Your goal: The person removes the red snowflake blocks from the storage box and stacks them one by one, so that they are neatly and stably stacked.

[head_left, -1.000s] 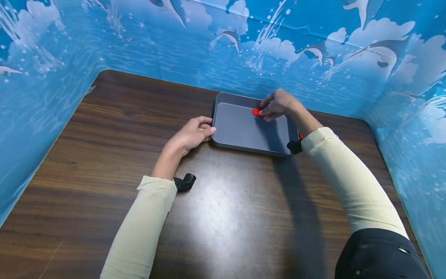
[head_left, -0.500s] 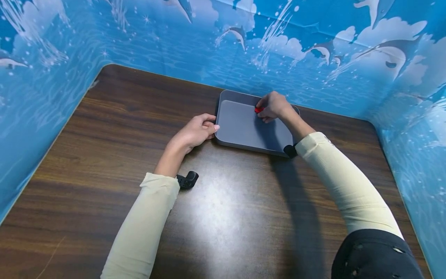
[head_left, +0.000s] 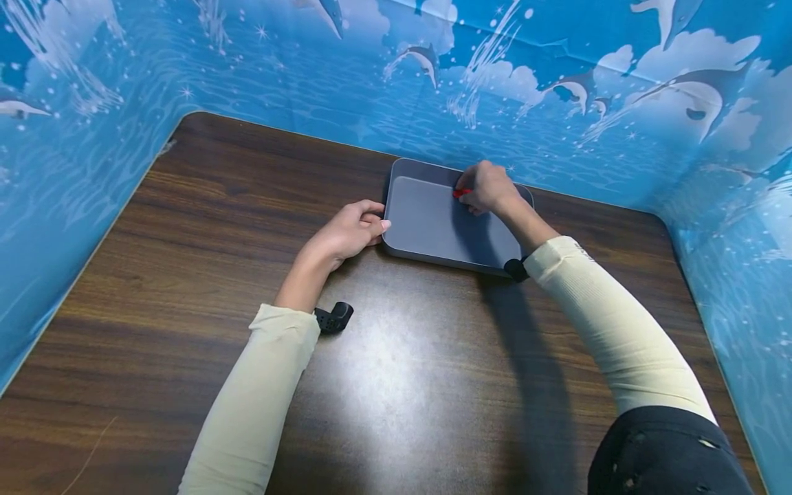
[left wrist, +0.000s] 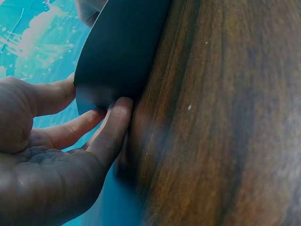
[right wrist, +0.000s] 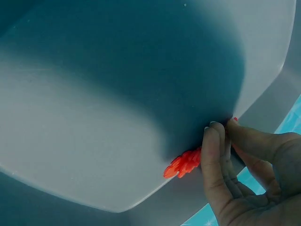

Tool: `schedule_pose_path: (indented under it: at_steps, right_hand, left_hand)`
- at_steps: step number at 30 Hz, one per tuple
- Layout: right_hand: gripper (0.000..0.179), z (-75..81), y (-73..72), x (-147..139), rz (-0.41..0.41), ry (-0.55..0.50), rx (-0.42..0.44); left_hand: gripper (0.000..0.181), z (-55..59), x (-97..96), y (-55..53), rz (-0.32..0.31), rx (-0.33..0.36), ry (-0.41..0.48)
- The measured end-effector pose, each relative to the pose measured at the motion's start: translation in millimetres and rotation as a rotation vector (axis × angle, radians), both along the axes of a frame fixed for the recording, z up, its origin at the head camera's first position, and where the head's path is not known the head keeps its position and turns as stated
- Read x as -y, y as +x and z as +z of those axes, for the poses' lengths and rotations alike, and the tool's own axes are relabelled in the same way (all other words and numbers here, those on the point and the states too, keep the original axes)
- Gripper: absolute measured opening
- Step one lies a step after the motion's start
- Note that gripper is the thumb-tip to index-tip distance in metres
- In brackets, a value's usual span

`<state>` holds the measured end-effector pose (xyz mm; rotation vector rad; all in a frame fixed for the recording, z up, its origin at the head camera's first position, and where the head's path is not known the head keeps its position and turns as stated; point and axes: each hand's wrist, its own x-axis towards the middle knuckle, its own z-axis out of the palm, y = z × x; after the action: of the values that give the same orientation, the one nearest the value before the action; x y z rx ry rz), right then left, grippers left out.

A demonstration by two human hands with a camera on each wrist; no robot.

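Note:
A grey rectangular tray point(head_left: 427, 213) lies near the table's far edge. My left hand point(head_left: 346, 234) holds its left side; in the left wrist view the fingers point(left wrist: 110, 132) press against the tray's outer wall point(left wrist: 122, 52). My right hand point(head_left: 489, 185) reaches inside, by the tray's back wall. It pinches a small red piece point(right wrist: 183, 163) with a ridged, lobed end, low over the tray's floor. The right wrist view shows that end sticking out beside the fingertips, with a speck of red at the other side. The rest of the piece is hidden by the hand point(right wrist: 249, 165).
The tray stands on a dark wood-grain table point(head_left: 247, 179). Blue sheeting point(head_left: 309, 82) printed with dolphins rises behind the table and on both sides. A black wrist camera point(head_left: 334, 318) is on the left wrist and another point(head_left: 515, 269) on the right.
My right hand has moved slightly left and lower in the tray, and less of the red piece shows between its fingers. The left hand stays at the tray's side. The head view has shifted slightly.

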<state>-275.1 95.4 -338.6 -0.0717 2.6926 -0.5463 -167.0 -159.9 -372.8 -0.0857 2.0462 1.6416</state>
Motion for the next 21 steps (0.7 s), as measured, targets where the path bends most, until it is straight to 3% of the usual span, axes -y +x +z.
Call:
schedule_pose_path:
  at_steps: [13, 21]
  right_hand:
    - [0.021, 5.2, 1.1, -4.9, -0.004, 0.015, -0.124]
    - [0.024, 14.4, -2.7, -12.3, -0.016, -0.068, -0.112]
  left_hand:
    - [0.059, 0.1, -1.8, -0.4, -0.001, 0.005, -0.016]
    - [0.06, -0.5, -0.3, 0.0, 0.004, 0.016, -0.007]
